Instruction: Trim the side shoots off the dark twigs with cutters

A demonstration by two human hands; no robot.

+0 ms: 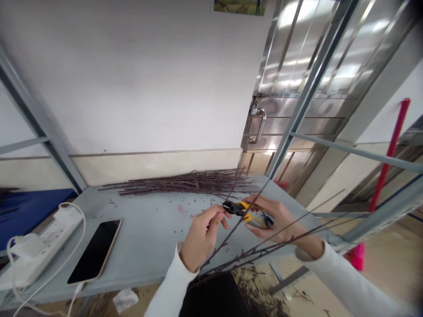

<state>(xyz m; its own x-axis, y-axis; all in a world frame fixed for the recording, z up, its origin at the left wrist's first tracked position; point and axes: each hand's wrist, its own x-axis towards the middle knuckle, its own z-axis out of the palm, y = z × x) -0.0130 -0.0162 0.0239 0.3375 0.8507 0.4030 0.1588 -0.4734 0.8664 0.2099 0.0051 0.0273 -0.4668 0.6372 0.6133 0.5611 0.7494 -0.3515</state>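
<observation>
We see a thin, dark, bare twig [220, 248], long and branching. It rises from below the near edge of the table [148, 237] and slants up and to the right, passing between the two hands; its tip reaches past them toward the far right corner of the table. More thin stems of the same branch spread out to the right under the right forearm.

The left hand [201, 235] is closed, with thumb and fingertips pinched together on the twig just left of the tool's head. The right hand [280, 218] is wrapped around the yellow handles of a pair of cutters [246, 212], whose black head points left and meets the twig close to the left fingertips. We cannot tell whether the blades are fully shut on the stem. Both hands hang over the near right part of the table, close to each other.

Along the far edge lies a pile of twigs [185, 182], laid lengthwise, with small dark clippings scattered on the grey surface in front of it. At the near left lie a phone [95, 251], screen dark, and a white power strip [42, 246] with a white cable. Cut pieces [261, 295] litter the floor below the hands.
</observation>
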